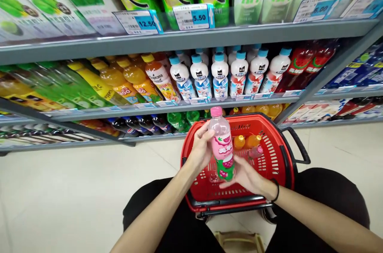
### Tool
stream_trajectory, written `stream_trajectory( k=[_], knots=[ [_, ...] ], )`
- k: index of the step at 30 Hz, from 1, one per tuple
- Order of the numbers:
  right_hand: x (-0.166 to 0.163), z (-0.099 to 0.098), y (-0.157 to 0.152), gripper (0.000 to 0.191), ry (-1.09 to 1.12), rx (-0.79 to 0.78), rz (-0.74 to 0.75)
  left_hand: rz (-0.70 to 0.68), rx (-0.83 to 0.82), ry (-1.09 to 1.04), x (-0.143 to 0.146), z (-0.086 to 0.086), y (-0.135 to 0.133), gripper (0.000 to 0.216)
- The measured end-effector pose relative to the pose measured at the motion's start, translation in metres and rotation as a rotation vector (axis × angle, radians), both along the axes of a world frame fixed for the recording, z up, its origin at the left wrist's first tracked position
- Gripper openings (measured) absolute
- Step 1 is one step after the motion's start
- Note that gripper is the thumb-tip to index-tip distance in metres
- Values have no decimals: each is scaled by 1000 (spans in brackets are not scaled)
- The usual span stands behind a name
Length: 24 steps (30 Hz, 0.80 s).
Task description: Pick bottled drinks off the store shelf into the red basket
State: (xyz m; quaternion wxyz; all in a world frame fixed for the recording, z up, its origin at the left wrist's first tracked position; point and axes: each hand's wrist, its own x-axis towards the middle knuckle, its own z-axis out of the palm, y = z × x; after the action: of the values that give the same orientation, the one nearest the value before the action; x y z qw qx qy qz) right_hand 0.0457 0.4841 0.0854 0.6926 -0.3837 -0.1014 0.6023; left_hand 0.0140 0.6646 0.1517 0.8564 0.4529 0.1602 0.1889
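Above a red shopping basket (209,201), a pink drink bottle (223,149) with a pink cap is held upright, tilted slightly. My left hand (201,147) is closed round its upper side, thumb across the front. My right hand (247,175) supports the lower right side near the base, its fingers partly hidden behind the bottle. Inside the basket, two orange drink bottles (251,141) and a smaller-looking pink bottle (255,151) lie at the back right. Another clear bottle end (214,177) shows low in the basket, partly covered by the hands.
A store shelf (185,41) spans the front, with white blue-capped bottles (220,71), orange juice bottles (136,75) and cartons above. The basket's black handle (299,145) sticks out right. My knees flank the basket; a small stool (239,241) is below.
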Motion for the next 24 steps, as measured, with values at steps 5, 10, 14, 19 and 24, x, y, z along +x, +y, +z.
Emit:
stream_trajectory(
  k=[5, 10, 14, 19, 24],
  knots=[
    [-13, -16, 3, 81, 397, 141, 220, -138, -71, -52, -4, 8, 2, 73],
    [-13, -18, 7, 66, 347, 189, 191, -224, -50, -64, -8, 10, 5, 83],
    [-11, -15, 7, 62, 338, 191, 192, -267, -53, -50, -9, 8, 7, 91],
    [-9, -17, 9, 61, 327, 178, 191, -252, -59, -30, -9, 0, 9, 92],
    [-7, -18, 8, 59, 310, 162, 190, -232, -86, -12, -8, -5, 10, 89]
  ],
)
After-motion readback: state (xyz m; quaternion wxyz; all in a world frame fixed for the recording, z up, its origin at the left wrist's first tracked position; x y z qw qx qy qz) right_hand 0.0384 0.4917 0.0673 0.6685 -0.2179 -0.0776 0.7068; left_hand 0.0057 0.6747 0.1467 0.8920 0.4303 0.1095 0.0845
